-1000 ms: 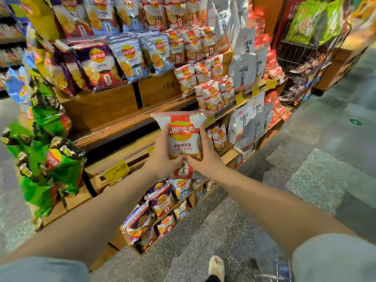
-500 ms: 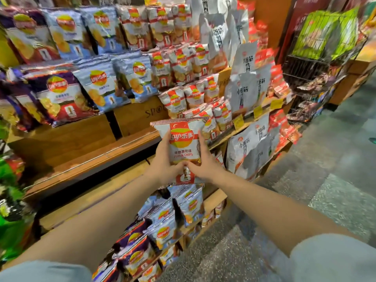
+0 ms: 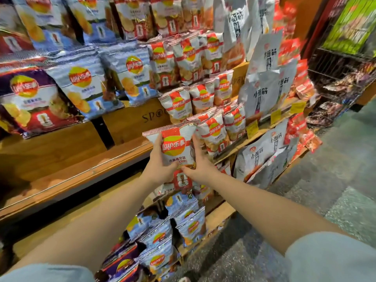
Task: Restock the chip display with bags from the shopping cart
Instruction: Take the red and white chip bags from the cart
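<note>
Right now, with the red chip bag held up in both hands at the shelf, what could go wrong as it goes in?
1. The red chip bag is held only by its sides, left hand and right hand; squeezing could crush the chips.
2. The matching red bags just right of it lean loosely; pushing in could knock them off the wooden shelf.
3. The yellow price tag sits nearby and could get bumped.

Both forearms bare from the elbow down, left hand [image 3: 160, 167] and right hand [image 3: 200, 166] ungloved. Short pale grey-blue fabric sleeves [image 3: 329, 259] on both upper arms. Sleeve fabric looks plain, soft.
</note>
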Demonstrator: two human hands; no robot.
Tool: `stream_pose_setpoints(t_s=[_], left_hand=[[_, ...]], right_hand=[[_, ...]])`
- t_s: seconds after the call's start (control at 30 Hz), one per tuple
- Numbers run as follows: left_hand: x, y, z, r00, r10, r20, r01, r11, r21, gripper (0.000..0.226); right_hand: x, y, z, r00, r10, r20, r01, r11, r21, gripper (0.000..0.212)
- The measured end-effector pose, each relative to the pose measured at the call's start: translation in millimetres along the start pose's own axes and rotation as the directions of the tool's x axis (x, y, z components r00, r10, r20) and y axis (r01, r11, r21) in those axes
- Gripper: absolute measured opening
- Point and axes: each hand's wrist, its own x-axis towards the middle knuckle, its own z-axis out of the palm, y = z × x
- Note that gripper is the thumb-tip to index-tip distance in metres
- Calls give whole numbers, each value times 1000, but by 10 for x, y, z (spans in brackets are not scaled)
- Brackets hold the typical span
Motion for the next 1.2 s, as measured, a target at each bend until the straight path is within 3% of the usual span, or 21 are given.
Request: stream_pose_setpoints(t_s=[0.47, 0.8, 1.2], left_hand=[[1142, -456, 216, 990, -102, -100, 109, 992, 64, 97], [1804, -745, 727, 923, -278, -267, 294, 956, 20, 94], [2181, -1158, 902, 876, -363, -316, 366, 929, -52, 89]], right_hand=[[1287, 494, -210, 999, 23, 35, -21, 998, -66, 108], [2071, 987, -537, 966, 71, 248, -61, 997, -48, 104], [2698, 1447, -480, 904, 92, 418, -50, 993, -109, 95]])
